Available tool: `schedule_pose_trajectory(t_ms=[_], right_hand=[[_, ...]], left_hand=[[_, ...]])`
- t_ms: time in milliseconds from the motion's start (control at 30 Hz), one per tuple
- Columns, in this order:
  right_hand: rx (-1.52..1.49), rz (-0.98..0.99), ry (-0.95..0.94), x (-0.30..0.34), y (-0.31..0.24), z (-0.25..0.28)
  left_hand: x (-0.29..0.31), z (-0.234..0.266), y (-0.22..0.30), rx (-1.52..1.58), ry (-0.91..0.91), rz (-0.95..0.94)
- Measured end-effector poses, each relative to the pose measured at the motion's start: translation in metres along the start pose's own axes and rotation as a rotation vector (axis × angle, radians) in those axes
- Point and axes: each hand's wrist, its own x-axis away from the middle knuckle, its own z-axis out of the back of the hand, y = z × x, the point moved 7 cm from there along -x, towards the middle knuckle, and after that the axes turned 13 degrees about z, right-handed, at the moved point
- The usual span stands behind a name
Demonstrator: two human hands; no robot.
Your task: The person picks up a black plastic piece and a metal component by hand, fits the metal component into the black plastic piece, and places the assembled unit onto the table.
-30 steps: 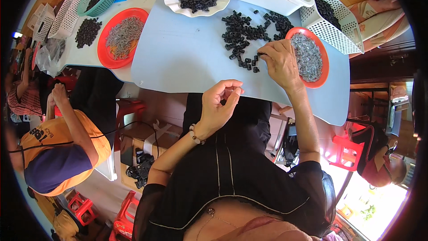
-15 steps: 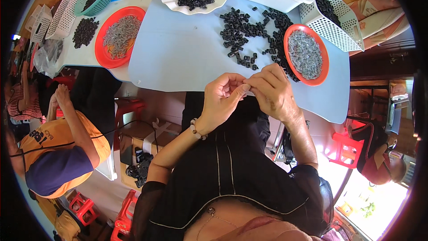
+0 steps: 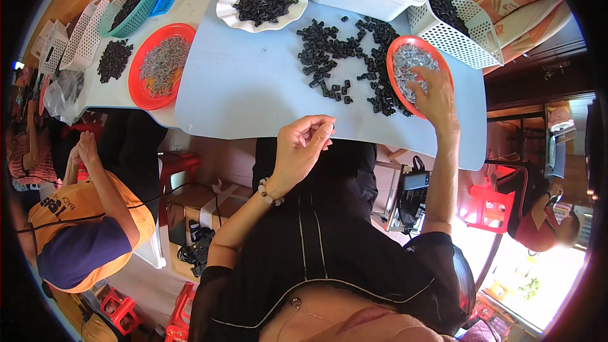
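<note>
My left hand (image 3: 303, 145) is closed in a pinch at the table's near edge; whatever lies between the fingertips is too small to make out. Over an orange plate (image 3: 394, 92) my right hand (image 3: 437, 98) reaches with its fingers apart, fingertips at the small clear pieces (image 3: 410, 58) heaped there. Just left of that plate, small black plastic parts (image 3: 316, 50) lie spread on the pale blue table (image 3: 240, 82); some reach the plate's rim.
A scalloped white dish (image 3: 227, 9) of black parts stands at the back. Behind lie a white tub (image 3: 361, 0) and a perforated white basket (image 3: 465, 41), both holding black parts. On the left table are a red plate (image 3: 136, 82) and a green basket (image 3: 140, 16). A co-worker (image 3: 95, 228) sits left.
My hands have parted. The right one has moved away and to the right, onto the orange plate of clear pieces. My left hand stays pinched near the table edge.
</note>
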Motion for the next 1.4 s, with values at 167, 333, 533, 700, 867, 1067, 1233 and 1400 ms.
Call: schedule_pose_trajectory(t_ms=[167,333,533,700,867,1067,1233,1400], right_hand=[[-0.030,-0.066,-0.138,-0.002,0.011,-0.017],[-0.140,-0.098,-0.028,-0.003,0.025,-0.015],[-0.234,-0.116,0.072,-0.007,0.033,-0.001],[-0.121,-0.129,0.032,-0.001,0.046,-0.008],[-0.841,-0.258,0.047,0.003,0.015,0.005],[-1.144,-0.208,-0.090,0.014,-0.062,0.003],[-1.072,-0.141,-0.170,0.019,-0.106,-0.009],[-0.934,-0.079,-0.202,0.014,-0.126,-0.011]], left_hand=[[0.002,0.001,-0.002,-0.021,0.012,0.010],[0.003,0.003,-0.002,-0.010,-0.004,-0.005],[0.002,0.000,0.000,-0.006,0.002,0.007],[0.000,-0.006,0.004,0.021,-0.009,0.007],[0.000,-0.012,0.005,0.048,-0.051,0.066],[-0.003,-0.029,0.008,0.171,-0.149,0.080],[-0.001,-0.027,0.007,0.291,-0.165,0.094],[0.003,-0.018,0.001,0.295,-0.142,0.058]])
